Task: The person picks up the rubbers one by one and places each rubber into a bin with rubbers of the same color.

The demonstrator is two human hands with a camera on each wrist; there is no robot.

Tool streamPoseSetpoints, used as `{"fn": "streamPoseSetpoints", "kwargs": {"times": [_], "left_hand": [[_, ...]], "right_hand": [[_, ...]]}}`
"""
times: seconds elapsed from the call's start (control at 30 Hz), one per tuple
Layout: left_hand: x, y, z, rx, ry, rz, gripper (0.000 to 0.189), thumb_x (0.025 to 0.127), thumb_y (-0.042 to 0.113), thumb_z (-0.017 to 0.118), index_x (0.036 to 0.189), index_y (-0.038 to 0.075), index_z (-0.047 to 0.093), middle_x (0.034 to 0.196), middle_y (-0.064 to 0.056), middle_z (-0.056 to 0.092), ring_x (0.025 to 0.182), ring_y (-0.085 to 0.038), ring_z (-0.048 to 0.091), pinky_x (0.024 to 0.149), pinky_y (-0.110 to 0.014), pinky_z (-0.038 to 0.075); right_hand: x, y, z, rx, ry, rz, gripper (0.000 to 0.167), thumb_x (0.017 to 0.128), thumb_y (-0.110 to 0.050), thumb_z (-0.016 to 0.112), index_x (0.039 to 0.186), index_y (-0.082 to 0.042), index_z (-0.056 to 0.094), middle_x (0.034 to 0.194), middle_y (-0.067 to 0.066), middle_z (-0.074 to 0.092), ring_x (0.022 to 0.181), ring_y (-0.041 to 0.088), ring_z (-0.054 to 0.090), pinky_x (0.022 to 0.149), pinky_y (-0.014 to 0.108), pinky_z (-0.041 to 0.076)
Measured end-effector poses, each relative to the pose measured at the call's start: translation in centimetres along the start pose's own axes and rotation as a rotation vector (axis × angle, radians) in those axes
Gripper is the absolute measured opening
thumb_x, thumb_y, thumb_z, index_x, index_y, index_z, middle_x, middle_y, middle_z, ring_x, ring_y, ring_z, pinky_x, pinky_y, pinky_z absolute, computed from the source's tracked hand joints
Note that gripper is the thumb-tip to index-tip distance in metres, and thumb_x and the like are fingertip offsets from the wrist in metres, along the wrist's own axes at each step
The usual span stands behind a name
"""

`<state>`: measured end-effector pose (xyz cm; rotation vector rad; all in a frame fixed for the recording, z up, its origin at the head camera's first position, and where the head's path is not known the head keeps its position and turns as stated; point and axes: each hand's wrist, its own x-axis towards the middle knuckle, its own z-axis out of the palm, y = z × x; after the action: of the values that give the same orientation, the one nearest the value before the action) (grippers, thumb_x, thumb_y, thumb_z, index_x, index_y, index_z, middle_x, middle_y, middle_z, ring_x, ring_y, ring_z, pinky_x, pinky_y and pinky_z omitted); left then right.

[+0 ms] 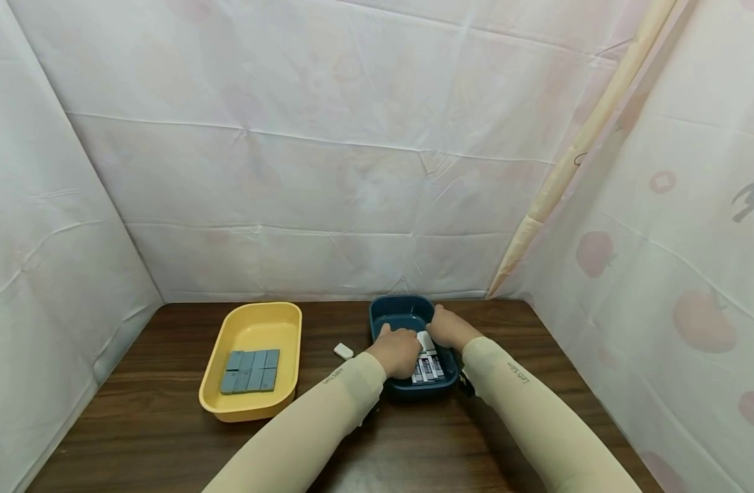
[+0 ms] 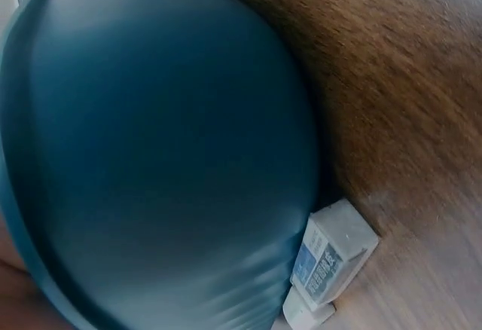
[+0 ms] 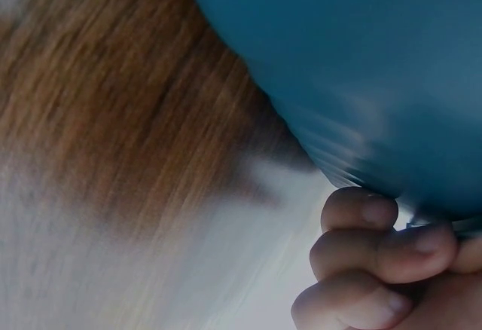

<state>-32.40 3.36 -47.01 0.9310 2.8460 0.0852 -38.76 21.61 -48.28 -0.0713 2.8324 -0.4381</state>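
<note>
A dark blue tub (image 1: 403, 308) holds several small white blocks with dark printed labels (image 1: 427, 370) in its near part, and a plain white one (image 1: 424, 340) beyond them. My left hand (image 1: 400, 351) reaches over the tub's left rim, fingertips by the white blocks. From the right, my right hand (image 1: 453, 330) comes over the other rim, its fingertips close to the plain white block. In the right wrist view its curled fingers (image 3: 361, 251) show at the tub's rim. I cannot tell whether either hand pinches a block.
One small white block (image 1: 343, 351) lies on the wooden table (image 1: 167, 383), left of the blue tub; the left wrist view shows its printed label. Farther left is a yellow tub (image 1: 262, 316) with grey blocks (image 1: 250, 371) in rows. White cloth walls surround the table's back and sides.
</note>
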Motion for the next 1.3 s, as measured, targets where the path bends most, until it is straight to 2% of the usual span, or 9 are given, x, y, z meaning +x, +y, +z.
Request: {"fn": "streamPoseSetpoints", "kwargs": {"times": [0.3, 0.5, 0.67, 0.73, 0.83, 0.93, 1.03, 1.17, 1.3], "left_hand": [[0.1, -1.0, 0.1, -0.023, 0.044, -0.004, 0.030, 0.111, 0.020, 0.067, 0.138, 0.022, 0.082, 0.158, 0.000, 0.069, 0.145, -0.021, 0.063, 0.125, -0.055, 0.041], [-0.5, -3.2, -1.2, 0.001, 0.233, -0.102, 0.026, 0.107, 0.018, 0.074, 0.130, 0.017, 0.084, 0.136, -0.005, 0.073, 0.124, -0.026, 0.066, 0.106, -0.053, 0.055], [-2.3, -5.4, -3.3, -0.105, 0.369, -0.235, 0.015, 0.102, 0.007, 0.077, 0.114, 0.011, 0.083, 0.115, -0.006, 0.073, 0.102, -0.024, 0.067, 0.084, -0.045, 0.060], [-2.9, -6.3, -3.7, -0.143, 0.335, -0.284, 0.012, 0.104, 0.003, 0.074, 0.099, 0.011, 0.081, 0.098, -0.005, 0.074, 0.085, -0.021, 0.066, 0.067, -0.039, 0.057], [-3.5, -7.2, -3.8, -0.163, 0.185, -0.362, 0.027, 0.106, 0.003, 0.072, 0.082, 0.014, 0.073, 0.076, -0.003, 0.068, 0.062, -0.017, 0.055, 0.051, -0.034, 0.044], [-3.8, -7.7, -3.3, -0.147, 0.039, -0.398, 0.032, 0.105, 0.005, 0.075, 0.075, 0.015, 0.072, 0.066, -0.001, 0.065, 0.057, -0.016, 0.049, 0.049, -0.034, 0.038], [-4.0, -8.0, -2.7, -0.118, -0.041, -0.379, 0.031, 0.103, 0.005, 0.076, 0.074, 0.015, 0.073, 0.063, 0.000, 0.061, 0.057, -0.016, 0.048, 0.052, -0.035, 0.039], [-4.4, -8.1, -2.2, -0.065, -0.112, -0.322, 0.034, 0.105, 0.004, 0.071, 0.073, 0.015, 0.069, 0.067, 0.000, 0.052, 0.063, -0.018, 0.045, 0.059, -0.036, 0.040], [-4.5, -8.3, -1.9, -0.039, -0.111, -0.314, 0.029, 0.106, 0.004, 0.072, 0.079, 0.016, 0.068, 0.069, 0.000, 0.056, 0.063, -0.018, 0.046, 0.060, -0.037, 0.043]], "right_hand": [[-0.3, -0.2, -0.3, 0.011, -0.006, -0.006, 0.076, 0.120, -0.024, 0.050, 0.173, 0.018, 0.016, 0.176, 0.037, 0.039, 0.157, 0.047, 0.054, 0.127, 0.061, 0.047], [0.2, -0.3, -0.1, 0.057, 0.002, 0.014, 0.076, 0.118, -0.022, 0.051, 0.173, 0.018, 0.017, 0.172, 0.039, 0.043, 0.156, 0.048, 0.055, 0.127, 0.062, 0.047], [0.9, 0.3, 0.4, 0.055, 0.009, 0.030, 0.076, 0.117, -0.024, 0.051, 0.173, 0.016, 0.018, 0.172, 0.038, 0.045, 0.155, 0.048, 0.056, 0.127, 0.063, 0.047], [0.9, 0.3, 0.4, 0.056, 0.009, 0.030, 0.076, 0.118, -0.024, 0.051, 0.174, 0.015, 0.017, 0.172, 0.037, 0.044, 0.156, 0.048, 0.055, 0.128, 0.062, 0.046], [0.0, -0.2, 0.0, 0.058, -0.001, 0.035, 0.076, 0.118, -0.022, 0.051, 0.174, 0.015, 0.016, 0.174, 0.037, 0.042, 0.158, 0.048, 0.052, 0.129, 0.063, 0.045], [-0.1, -0.1, -0.2, 0.033, -0.001, 0.027, 0.077, 0.119, -0.024, 0.050, 0.175, 0.015, 0.014, 0.175, 0.037, 0.041, 0.158, 0.047, 0.053, 0.128, 0.061, 0.046], [-0.1, 0.0, -0.1, 0.038, -0.005, 0.027, 0.078, 0.119, -0.025, 0.049, 0.175, 0.015, 0.013, 0.176, 0.037, 0.040, 0.159, 0.047, 0.052, 0.129, 0.061, 0.045], [0.0, 0.1, 0.1, 0.048, -0.005, 0.016, 0.077, 0.119, -0.024, 0.049, 0.174, 0.016, 0.013, 0.176, 0.037, 0.039, 0.159, 0.048, 0.051, 0.129, 0.062, 0.045], [-0.1, 0.1, 0.1, 0.048, -0.004, 0.011, 0.077, 0.119, -0.024, 0.049, 0.174, 0.016, 0.014, 0.177, 0.037, 0.037, 0.160, 0.048, 0.050, 0.130, 0.062, 0.044]]}}
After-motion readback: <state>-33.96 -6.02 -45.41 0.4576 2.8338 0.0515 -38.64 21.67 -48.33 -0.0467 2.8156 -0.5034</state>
